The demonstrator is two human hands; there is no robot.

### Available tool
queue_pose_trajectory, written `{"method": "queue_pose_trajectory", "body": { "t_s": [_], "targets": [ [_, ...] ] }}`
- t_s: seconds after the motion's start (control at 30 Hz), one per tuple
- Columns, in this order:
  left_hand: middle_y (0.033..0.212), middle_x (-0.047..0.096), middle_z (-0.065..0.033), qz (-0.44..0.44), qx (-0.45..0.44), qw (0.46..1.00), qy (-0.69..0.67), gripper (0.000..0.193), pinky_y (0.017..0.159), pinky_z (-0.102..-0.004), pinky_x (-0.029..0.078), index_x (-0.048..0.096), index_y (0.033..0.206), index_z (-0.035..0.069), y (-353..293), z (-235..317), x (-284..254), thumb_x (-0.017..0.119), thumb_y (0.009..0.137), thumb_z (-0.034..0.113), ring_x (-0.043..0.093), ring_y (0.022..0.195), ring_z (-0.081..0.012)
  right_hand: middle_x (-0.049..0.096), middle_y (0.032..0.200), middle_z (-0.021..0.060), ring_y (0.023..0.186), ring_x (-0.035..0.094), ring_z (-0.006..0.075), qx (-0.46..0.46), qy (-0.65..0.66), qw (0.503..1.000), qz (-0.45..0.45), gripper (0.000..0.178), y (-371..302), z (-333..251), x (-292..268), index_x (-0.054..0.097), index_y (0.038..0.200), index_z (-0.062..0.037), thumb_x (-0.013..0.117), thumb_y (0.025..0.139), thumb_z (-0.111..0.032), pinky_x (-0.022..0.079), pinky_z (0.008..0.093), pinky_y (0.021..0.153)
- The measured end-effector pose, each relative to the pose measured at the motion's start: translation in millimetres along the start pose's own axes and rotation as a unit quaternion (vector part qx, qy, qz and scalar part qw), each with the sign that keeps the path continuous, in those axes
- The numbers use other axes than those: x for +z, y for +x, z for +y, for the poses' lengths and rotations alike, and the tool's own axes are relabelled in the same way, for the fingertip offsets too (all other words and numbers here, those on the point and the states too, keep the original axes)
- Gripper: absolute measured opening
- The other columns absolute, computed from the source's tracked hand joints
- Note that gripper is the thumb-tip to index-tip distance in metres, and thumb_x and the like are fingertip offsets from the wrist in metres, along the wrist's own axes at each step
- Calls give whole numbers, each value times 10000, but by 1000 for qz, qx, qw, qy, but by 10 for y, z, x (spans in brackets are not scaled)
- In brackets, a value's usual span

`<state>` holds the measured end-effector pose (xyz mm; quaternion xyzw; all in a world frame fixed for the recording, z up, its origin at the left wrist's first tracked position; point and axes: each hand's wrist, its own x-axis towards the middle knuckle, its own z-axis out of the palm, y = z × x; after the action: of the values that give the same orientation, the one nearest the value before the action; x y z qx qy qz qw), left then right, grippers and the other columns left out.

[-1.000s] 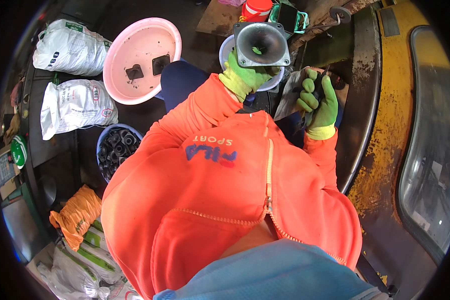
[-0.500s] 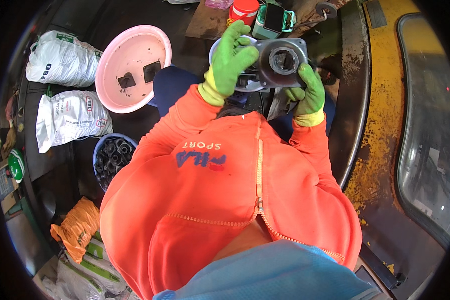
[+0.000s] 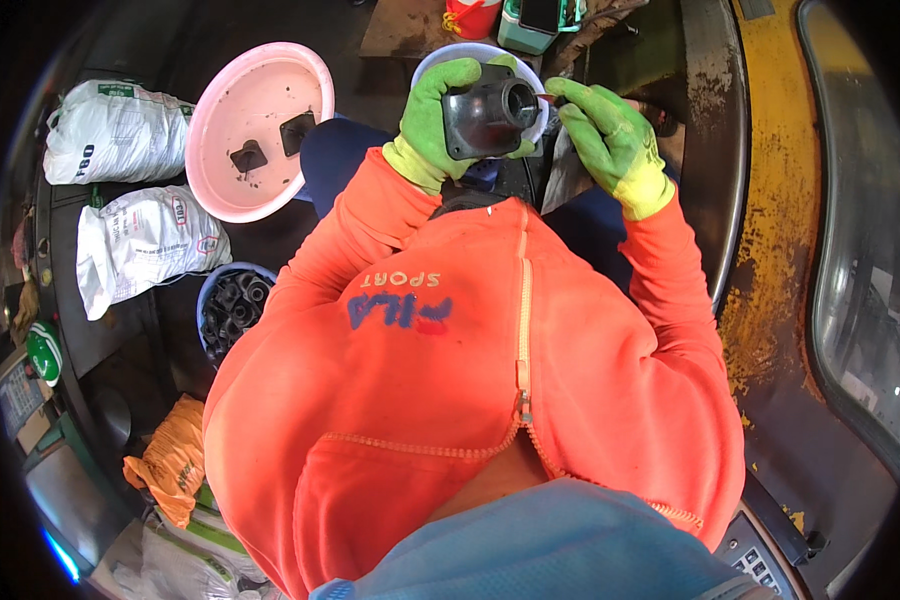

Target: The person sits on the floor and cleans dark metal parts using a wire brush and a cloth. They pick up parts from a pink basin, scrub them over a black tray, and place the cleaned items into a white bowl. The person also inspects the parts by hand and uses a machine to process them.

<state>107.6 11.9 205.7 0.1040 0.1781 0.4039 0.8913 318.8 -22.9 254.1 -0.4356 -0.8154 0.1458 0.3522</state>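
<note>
My left hand (image 3: 432, 125), in a green glove, grips a black molded part (image 3: 475, 122) with a square flange and a round raised neck, its open end turned right. Close beside that opening is my right hand (image 3: 602, 135), gloved alike, with thumb and forefinger pinched on a small thin tool (image 3: 547, 98). Only a short dark and reddish bit of the tool shows, so its kind is unclear. Behind the black part stands a pale basin (image 3: 432, 66), largely covered by the part and my left hand.
To the left a pink basin (image 3: 202, 130) holds two dark pieces. Below it, a blue-rimmed tub (image 3: 232, 312) is full of black parts. White sacks (image 3: 120, 130) lie far left. A red container (image 3: 473, 18) and a green box (image 3: 523, 35) stand ahead; yellow-brown machinery (image 3: 780, 250) borders the right.
The black part has moved left and turned, passing from my right hand's grip into my left. My right hand has let go of it and now pinches a small tool.
</note>
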Motion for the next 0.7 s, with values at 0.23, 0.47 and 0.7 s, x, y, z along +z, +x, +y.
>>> {"method": "queue_pose_trajectory", "body": {
  "t_s": [0.23, 0.47, 0.7],
  "targets": [
    [1037, 644, -180, -64, 0, 998, 30, 403, 763, -485, 550, 585, 1140, 0, -74, 90, 149, 521, 802, 210, 641, 925, -336, 648, 840, 104, 711, 628, 265, -32, -67, 996, -42, 283, 35, 10, 27, 633, 1120, -63, 635, 838, -91, 499, 331, 599],
    [1124, 586, -197, -75, 55, 994, 57, 585, 891, -462, 494, 465, 1292, -19, -113, 103, 181, 506, 752, 202, 596, 1004, -336, 670, 976, 148, 848, 662, 290, 17, 33, 999, 3, 276, -78, -64, 165, 620, 1118, -11, 632, 858, -103, 531, 340, 702],
    [1169, 550, -173, -100, 161, 971, 144, 707, 929, -397, 462, 414, 1346, -33, -101, 61, 291, 516, 694, 218, 558, 1057, -302, 651, 1036, 170, 884, 653, 306, 55, 75, 996, -6, 260, -146, -126, 211, 607, 1102, 29, 611, 862, -70, 533, 335, 715]
  ]
}}
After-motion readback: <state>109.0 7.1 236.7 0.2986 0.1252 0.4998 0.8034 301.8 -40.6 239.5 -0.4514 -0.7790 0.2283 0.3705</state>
